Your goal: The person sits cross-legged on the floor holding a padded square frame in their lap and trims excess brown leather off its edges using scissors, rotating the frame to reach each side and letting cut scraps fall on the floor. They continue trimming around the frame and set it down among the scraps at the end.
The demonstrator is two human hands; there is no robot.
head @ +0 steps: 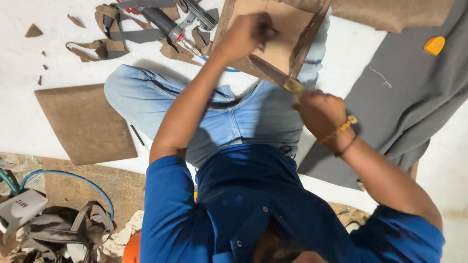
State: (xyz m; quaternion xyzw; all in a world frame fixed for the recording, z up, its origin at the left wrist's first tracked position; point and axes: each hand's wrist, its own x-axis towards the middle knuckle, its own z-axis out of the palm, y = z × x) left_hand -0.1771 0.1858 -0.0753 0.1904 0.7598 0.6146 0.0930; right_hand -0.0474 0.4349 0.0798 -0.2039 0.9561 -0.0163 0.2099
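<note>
Seen from above, a person in a blue shirt and light jeans sits on a white floor (19, 117). The right hand (319, 113), right of the frame's centre and wearing a beaded bracelet, has its fingers clamped around the handle of a pair of scissors (275, 75), whose blades point up and left into a brown fabric panel (275, 36) resting over the knees at top centre. The left hand (246, 35), just left of the blades, presses on that panel with fingers curled together on its surface; a narrow strip hangs along the panel's right edge.

At middle left a square brown fabric piece (85, 122) lies flat. In the upper left are fabric scraps (105, 46) and a stapler-like tool (168, 24). A grey cloth (414, 92) spreads across the right, with an orange chalk piece (434, 45) on it near the upper right corner. A blue hose (68, 176) curves at lower left.
</note>
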